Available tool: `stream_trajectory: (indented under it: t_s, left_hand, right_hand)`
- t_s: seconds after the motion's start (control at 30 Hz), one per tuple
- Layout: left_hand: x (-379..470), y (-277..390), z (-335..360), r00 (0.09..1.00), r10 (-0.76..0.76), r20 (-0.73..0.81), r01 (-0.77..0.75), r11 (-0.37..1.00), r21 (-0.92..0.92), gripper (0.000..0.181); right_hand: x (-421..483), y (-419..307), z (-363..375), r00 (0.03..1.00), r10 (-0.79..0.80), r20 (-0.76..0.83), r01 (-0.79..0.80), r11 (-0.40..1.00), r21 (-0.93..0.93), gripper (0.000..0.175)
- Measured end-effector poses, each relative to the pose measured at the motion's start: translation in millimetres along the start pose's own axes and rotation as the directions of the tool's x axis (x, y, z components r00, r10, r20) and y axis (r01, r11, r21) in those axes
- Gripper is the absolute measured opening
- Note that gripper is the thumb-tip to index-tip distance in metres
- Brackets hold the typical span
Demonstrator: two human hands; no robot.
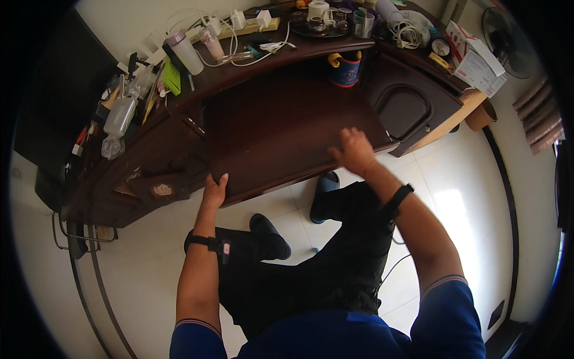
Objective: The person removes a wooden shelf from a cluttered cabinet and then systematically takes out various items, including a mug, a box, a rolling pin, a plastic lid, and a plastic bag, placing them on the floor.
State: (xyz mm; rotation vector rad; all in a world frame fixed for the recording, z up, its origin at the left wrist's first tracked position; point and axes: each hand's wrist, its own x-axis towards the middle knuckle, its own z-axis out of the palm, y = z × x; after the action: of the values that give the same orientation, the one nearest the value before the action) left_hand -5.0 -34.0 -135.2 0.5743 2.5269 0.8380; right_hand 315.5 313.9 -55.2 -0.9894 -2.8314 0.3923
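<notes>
A dark wooden pull-out shelf [273, 134] juts from the desk in front of me. My left hand [215, 190] is at its front left corner, thumb near the top edge; the other fingers are partly hidden, and the hand appears to grip the edge. Above the shelf's right front part is my right hand [356, 152], slightly blurred, fingers apart and holding nothing. Whether it touches the wood is unclear. At the shelf's back right stands a blue patterned container [345, 72] with a yellow part at its rim.
The desktop carries a power strip [251, 28] with chargers, a lidded bottle [184, 53], a dark tray [319, 31] with a tea set, and a white box [477, 63]. A panelled cabinet door [403, 107] flanks the shelf. My slippered feet are on tiles [291, 220] below.
</notes>
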Motion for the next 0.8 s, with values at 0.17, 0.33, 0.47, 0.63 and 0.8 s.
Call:
stream_trajectory:
  t_s: [0.17, 0.33, 0.47, 0.63, 0.8]
  left_hand:
    - [0.6, -4.8, 2.8, 1.0, -0.003, -0.027, 0.004, 0.999, 0.039, 0.102]
    - [-6.0, -0.9, -0.2, 1.0, -0.016, -0.005, 0.016, 1.0, 0.004, 0.1]
    - [-9.1, 2.3, -1.0, 0.999, -0.049, -0.002, 0.049, 0.999, 0.005, 0.098]
    - [-10.8, 4.4, 0.4, 0.996, -0.085, -0.01, 0.085, 0.996, -0.003, 0.094]
    - [-13.1, 4.5, -0.1, 0.999, -0.033, -0.022, 0.033, 0.999, -0.035, 0.088]
  right_hand:
    - [78.7, 28.0, -62.6, 0.968, 0.038, -0.249, -0.022, 0.998, 0.067, 0.065]
    - [146.2, 41.3, -92.8, 0.954, 0.092, -0.285, -0.098, 0.995, -0.006, 0.073]
    - [186.3, 59.6, -84.7, 0.961, 0.147, -0.234, -0.154, 0.988, -0.015, 0.077]
    - [207.2, 85.2, -63.6, 0.976, 0.159, -0.152, -0.164, 0.986, -0.023, 0.065]
    - [190.7, 86.0, -55.4, 0.979, 0.119, -0.165, -0.114, 0.993, 0.035, 0.042]
